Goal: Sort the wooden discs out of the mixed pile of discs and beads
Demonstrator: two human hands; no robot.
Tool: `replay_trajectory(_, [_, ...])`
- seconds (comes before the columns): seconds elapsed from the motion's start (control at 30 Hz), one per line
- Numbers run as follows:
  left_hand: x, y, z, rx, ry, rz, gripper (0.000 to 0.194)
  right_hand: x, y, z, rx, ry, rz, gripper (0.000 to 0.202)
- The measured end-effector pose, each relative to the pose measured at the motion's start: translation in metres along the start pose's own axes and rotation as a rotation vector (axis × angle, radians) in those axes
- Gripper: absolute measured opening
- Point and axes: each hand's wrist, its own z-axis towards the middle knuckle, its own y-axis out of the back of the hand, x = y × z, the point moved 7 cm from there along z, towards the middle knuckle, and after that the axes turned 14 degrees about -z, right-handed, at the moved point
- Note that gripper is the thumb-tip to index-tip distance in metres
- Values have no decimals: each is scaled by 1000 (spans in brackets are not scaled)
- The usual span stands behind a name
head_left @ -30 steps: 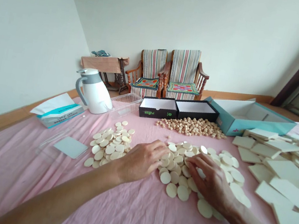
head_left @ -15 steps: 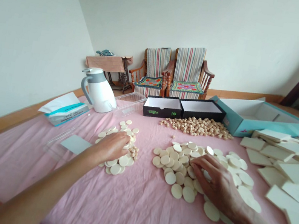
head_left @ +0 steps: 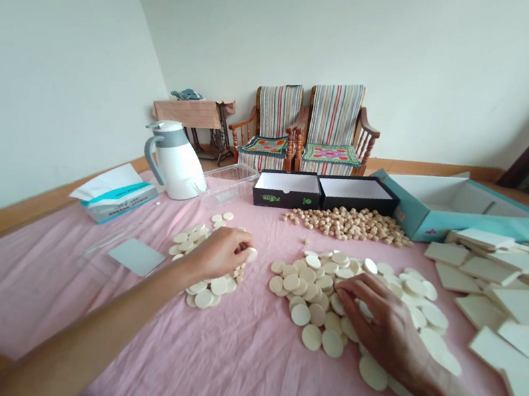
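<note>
My left hand [head_left: 222,253] pinches a pale round wooden disc [head_left: 251,255] between thumb and fingers, above the right side of a small pile of discs [head_left: 204,297]. A few little wooden cubes [head_left: 238,275] lie at that pile's right side, partly under the hand. My right hand [head_left: 379,315] rests on the larger pile of wooden discs [head_left: 303,284], palm down. Its fingertips are drawn together at the pile's middle, and what they grip, if anything, is hidden.
Small wooden pieces [head_left: 351,225] lie heaped before two black boxes [head_left: 285,198]. Square wooden boards [head_left: 525,306] are stacked at right, below a teal box [head_left: 473,226]. A white jug [head_left: 181,167], a tissue pack [head_left: 117,199] and clear plastic trays [head_left: 234,183] stand at left.
My left hand has moved slightly right and up from the small pile, with a disc now visible in its fingers. My right hand has stayed in place.
</note>
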Motion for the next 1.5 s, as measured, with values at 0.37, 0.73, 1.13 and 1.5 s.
replay_trajectory(0.37, [39,18,33,-9,47,365,11,0,1,1,0,-7,-23,15])
replay_trajectory(0.73, [64,21,32,4,114,422,8,-1,0,2,-4,-1,-16,13])
replay_trajectory(1.13, [-25,-16,33,110,-178,-232,25,-1,-1,2,22,-17,7,12])
replay_trajectory(1.5, [61,3,56,32,-78,224,10,1,1,2,38,-35,28,14])
